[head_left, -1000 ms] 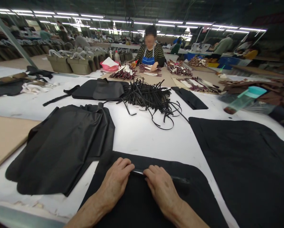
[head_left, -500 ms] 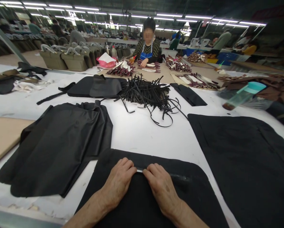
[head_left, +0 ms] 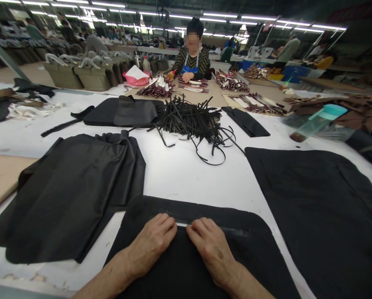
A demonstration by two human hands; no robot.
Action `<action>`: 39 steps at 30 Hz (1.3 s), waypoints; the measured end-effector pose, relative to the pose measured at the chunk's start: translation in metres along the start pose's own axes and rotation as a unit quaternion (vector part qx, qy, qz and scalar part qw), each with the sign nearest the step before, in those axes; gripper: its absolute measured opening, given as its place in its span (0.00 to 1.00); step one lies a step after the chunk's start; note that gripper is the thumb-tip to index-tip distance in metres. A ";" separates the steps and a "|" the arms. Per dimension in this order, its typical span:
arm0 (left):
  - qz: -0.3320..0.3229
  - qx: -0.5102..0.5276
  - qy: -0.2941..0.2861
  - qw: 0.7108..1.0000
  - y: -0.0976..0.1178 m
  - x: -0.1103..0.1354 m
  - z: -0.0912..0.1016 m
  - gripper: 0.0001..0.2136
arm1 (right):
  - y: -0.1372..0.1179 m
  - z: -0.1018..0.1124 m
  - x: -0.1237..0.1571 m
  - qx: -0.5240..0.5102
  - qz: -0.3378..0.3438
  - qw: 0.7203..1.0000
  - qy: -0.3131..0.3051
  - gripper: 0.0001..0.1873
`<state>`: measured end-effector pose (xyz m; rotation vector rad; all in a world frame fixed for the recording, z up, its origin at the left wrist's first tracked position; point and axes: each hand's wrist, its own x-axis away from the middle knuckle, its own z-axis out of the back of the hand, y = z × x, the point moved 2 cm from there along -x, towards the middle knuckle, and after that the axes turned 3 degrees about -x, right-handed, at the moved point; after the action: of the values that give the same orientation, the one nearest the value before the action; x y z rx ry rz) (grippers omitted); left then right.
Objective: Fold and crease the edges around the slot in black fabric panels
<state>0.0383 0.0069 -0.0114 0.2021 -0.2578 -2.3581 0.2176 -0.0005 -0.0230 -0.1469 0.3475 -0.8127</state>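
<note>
A black leather-like panel point(head_left: 179, 265) with rounded upper corners lies flat before me on the table. My left hand point(head_left: 156, 234) is closed on it, fingertips curled down near its upper part. Opposite, a short gap away, my right hand point(head_left: 209, 243) grips the same panel, thumb and fingers together. Between the two thumbs shows a narrow white line point(head_left: 182, 224); whether it is a slit or a strip I cannot tell. A glossy band runs right from there along the panel. The fingertips' undersides are hidden.
Black sheets point(head_left: 70, 195) lie stacked at left, another large black panel point(head_left: 316, 207) at right. Beyond are a heap of black strips point(head_left: 190, 118), a bottle with a turquoise lid point(head_left: 318, 122) and a board point(head_left: 5, 178). A co-worker point(head_left: 190, 62) sits opposite.
Both hands stay on the panel with nearly the same grip, slightly lower in view. The camera view has shifted a little. Across the table, the co-worker's hand has moved slightly.
</note>
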 end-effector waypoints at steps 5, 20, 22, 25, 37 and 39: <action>-0.008 -0.020 -0.048 0.999 0.005 -0.003 0.007 0.12 | -0.004 -0.001 -0.002 0.006 0.011 1.000 -0.020 0.11; -0.076 -0.095 -0.001 0.993 -0.013 0.027 0.017 0.14 | -0.008 -0.002 0.000 0.050 0.055 0.997 -0.011 0.14; -0.070 -0.098 -0.006 0.993 -0.017 0.033 0.019 0.15 | -0.009 -0.002 -0.001 0.055 0.059 0.997 -0.001 0.14; -0.063 -0.092 -0.014 0.994 -0.022 0.039 0.022 0.16 | -0.010 0.001 -0.002 0.061 0.064 0.996 0.013 0.14; 0.082 -0.045 0.073 0.993 -0.030 0.053 0.028 0.16 | -0.010 0.002 -0.004 0.070 0.070 0.995 0.022 0.15; 0.119 0.001 0.109 0.987 -0.016 0.043 0.024 0.17 | -0.012 0.003 -0.004 0.069 0.063 0.996 0.013 0.14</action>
<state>-0.0085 -0.0087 0.0049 0.4061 -0.1683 -2.0791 0.2081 -0.0057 -0.0164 0.0154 0.3211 -0.7111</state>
